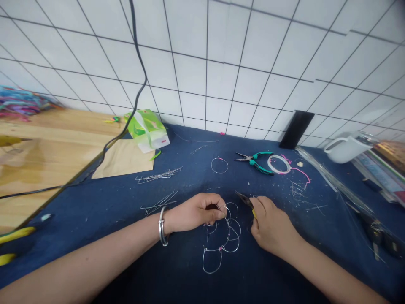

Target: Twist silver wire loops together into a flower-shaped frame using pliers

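Note:
My left hand [202, 211] pinches the top of a wire piece [228, 236] made of several silver loops joined around a ring. Small pink bits sit at some of its joints, and its lower loops hang free below my fingers. My right hand [274, 223] is wrapped around a pair of pliers [245, 199] with dark jaws; only a bit of yellow handle shows beside my fingers. The jaws point up and left, a little apart from the wire loops. Beyond my hands lies a thin wire ring [219, 165] with a pink mark.
Teal-handled pliers [257, 162] lie beside a white wire coil [279, 164]. Bent wires [158, 175] are on the left of the blue cloth [126, 228]. A green tissue pack [148, 128], a white mug [344, 147] and a dark upright block [296, 129] stand near the tiled wall. A black cable [136, 97] hangs down.

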Action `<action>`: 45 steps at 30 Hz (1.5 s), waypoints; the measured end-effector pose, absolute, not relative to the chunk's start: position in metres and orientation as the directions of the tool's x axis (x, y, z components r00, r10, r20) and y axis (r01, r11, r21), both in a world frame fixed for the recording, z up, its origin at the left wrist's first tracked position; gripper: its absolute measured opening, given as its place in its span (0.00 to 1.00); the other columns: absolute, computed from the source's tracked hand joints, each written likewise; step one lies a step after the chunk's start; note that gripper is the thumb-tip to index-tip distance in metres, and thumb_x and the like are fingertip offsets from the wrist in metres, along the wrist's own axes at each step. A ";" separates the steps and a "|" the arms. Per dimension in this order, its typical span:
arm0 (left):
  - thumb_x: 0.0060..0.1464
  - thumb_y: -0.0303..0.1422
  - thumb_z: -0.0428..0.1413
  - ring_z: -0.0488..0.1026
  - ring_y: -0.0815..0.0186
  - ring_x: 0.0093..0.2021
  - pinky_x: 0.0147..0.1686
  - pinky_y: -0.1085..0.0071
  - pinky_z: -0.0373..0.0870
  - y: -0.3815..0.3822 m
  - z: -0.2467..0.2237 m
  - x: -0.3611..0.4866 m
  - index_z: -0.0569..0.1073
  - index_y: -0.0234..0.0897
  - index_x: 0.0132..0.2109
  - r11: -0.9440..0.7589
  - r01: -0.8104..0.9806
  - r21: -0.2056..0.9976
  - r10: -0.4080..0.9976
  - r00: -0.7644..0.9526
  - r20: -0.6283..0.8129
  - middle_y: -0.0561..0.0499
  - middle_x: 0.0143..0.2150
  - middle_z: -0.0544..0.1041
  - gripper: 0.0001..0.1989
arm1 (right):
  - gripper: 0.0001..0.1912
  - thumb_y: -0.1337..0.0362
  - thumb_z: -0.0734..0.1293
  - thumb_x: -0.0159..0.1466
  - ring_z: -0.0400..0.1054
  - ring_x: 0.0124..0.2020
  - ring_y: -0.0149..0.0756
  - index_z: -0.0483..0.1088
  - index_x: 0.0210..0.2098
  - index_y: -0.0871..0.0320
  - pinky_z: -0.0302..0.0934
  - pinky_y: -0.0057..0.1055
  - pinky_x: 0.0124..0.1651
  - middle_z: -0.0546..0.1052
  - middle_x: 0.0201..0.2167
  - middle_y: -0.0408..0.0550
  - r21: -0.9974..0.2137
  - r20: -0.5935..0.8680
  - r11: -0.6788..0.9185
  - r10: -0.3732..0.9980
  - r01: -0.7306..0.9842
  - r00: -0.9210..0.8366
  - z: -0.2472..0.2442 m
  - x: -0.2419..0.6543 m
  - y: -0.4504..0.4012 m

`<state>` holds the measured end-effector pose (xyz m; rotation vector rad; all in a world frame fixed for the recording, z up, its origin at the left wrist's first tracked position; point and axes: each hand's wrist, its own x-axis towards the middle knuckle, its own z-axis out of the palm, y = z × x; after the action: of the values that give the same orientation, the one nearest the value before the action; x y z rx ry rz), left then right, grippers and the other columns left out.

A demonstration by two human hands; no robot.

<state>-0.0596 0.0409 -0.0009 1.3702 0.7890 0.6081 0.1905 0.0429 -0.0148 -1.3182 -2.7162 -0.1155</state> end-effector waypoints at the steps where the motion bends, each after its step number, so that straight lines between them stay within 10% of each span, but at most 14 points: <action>1: 0.55 0.33 0.52 0.61 0.74 0.25 0.26 0.75 0.61 0.041 0.000 -0.059 0.68 0.33 0.34 0.121 0.063 0.991 0.779 0.613 -0.134 0.55 0.27 0.63 0.07 | 0.26 0.69 0.58 0.54 0.62 0.43 0.47 0.57 0.53 0.66 0.64 0.40 0.38 0.64 0.45 0.61 0.014 0.135 0.616 0.779 0.788 -0.612 -0.015 0.190 0.043; 32: 0.55 0.31 0.52 0.58 0.76 0.21 0.22 0.77 0.57 0.039 -0.001 -0.057 0.64 0.35 0.41 0.172 -0.136 0.976 0.771 0.635 -0.048 0.56 0.27 0.65 0.06 | 0.21 0.71 0.57 0.60 0.62 0.39 0.34 0.59 0.52 0.56 0.61 0.36 0.43 0.67 0.39 0.50 -0.543 0.180 0.708 0.623 0.452 -0.761 0.002 0.186 0.041; 45: 0.56 0.30 0.51 0.60 0.75 0.22 0.24 0.75 0.58 0.038 -0.004 -0.057 0.66 0.35 0.40 0.231 -0.141 0.963 0.716 0.695 -0.071 0.54 0.28 0.67 0.05 | 0.15 0.70 0.56 0.60 0.62 0.35 0.34 0.63 0.47 0.57 0.61 0.35 0.39 0.68 0.34 0.49 -0.520 0.138 0.727 0.590 0.449 -0.796 0.002 0.182 0.042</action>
<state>-0.0568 0.0381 -0.0041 1.2027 0.5755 0.6352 0.1823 0.0418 0.0025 -0.8140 -2.6373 0.6841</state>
